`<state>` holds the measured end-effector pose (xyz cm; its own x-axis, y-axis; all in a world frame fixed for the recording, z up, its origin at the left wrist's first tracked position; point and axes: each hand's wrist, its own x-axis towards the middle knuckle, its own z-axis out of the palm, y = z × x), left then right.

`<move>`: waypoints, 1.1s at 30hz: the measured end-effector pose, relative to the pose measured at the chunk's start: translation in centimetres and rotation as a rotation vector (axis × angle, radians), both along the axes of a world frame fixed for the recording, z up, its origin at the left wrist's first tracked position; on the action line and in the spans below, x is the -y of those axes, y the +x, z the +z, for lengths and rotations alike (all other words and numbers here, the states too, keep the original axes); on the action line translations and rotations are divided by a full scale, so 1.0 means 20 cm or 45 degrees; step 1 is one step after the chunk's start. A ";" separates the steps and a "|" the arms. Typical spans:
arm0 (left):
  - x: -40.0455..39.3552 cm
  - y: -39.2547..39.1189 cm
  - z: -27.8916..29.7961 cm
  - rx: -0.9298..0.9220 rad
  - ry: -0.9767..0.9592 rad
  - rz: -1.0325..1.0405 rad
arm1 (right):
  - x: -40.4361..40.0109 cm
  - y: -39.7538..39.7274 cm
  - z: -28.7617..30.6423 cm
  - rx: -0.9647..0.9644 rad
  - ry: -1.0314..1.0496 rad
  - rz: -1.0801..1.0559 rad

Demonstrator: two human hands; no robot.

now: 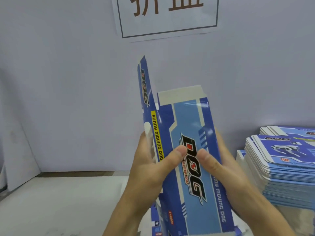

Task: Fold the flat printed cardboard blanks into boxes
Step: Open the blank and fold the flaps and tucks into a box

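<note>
1. A person holds a blue cardboard blank (pixel 189 150) up in the air, in front of a pale wall (pixel 68 82)
2. The left hand (pixel 150 169) grips the left side of the blank. Its thumb (pixel 175 154) presses on the front, and its fingers are curled round behind, so only one fingertip (pixel 147 128) peeks out at the left edge
3. The right hand (pixel 226 169) grips the right side. Its thumb (pixel 207 156) presses on the front too, and its fingers are hidden behind the card
4. The two thumbs are close to each other, both on the big word "DOG" printed on the light blue front panel
5. The blank is partly folded. A long side panel (pixel 144 86) with "DOG" on it sticks up on the left, bent back from the front panel
6. A grey flap (pixel 180 95) sits along the top of the front panel
7. On the right, a tall stack of flat blanks (pixel 281 167) lies on the table (pixel 59 201), well apart from the hands. The top one shows a robot dog
8. More printed card (pixel 160 223) lies on the table under the hands
9. A white paper sign (pixel 168 17) with big dark letters hangs on the wall above
</note>
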<state>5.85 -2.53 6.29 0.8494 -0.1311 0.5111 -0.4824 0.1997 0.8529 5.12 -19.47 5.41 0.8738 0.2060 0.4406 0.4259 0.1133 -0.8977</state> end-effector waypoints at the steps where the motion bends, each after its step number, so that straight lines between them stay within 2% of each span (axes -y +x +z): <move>1: 0.00 0.00 -0.01 -0.008 -0.011 -0.019 | 0.00 0.00 0.00 -0.003 -0.010 0.020; 7: -0.04 -0.01 -0.04 -0.070 0.045 -0.116 | 0.00 0.03 -0.05 -0.145 -0.060 0.120; 14: -0.05 0.02 -0.04 -0.017 0.032 -0.022 | -0.02 0.01 -0.02 0.015 -0.047 0.043; 21: -0.04 0.02 -0.03 -0.101 0.062 -0.046 | -0.05 0.03 -0.02 0.053 0.035 -0.079; 27: -0.03 0.00 -0.01 -0.102 0.104 -0.070 | -0.05 0.03 -0.02 -0.007 0.051 -0.103; 33: -0.03 0.01 -0.04 -0.198 0.034 -0.114 | -0.08 0.03 -0.03 -0.091 0.005 -0.050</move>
<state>5.97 -1.85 5.44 0.9021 -0.2215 0.3702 -0.3258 0.2126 0.9212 5.67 -17.95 4.77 0.9103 0.1693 0.3778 0.3652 0.1016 -0.9254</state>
